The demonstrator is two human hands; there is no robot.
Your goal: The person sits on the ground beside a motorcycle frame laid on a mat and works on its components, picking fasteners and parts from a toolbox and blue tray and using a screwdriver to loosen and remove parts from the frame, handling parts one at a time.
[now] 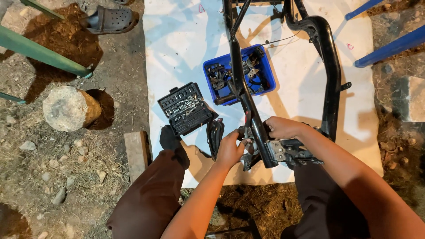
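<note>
A black tubular motorcycle frame (330,66) lies on a white sheet (177,53). My left hand (231,148) grips a small metal part beside the frame's lower tube (252,119), fingers closed around it. On the other side of the same tube my right hand (283,127) clasps the tube just above a grey metal bracket (279,150). A black plastic piece (215,135) lies just left of my left hand. My knees in dark trousers frame the near edge.
An open black socket set case (186,108) lies on the sheet at left. A blue tray (265,73) of dark metal parts sits under the frame. A round stone (68,108), a wooden block (136,152), green poles (40,51), a sandal (108,20) and blue bars (389,46) surround the sheet.
</note>
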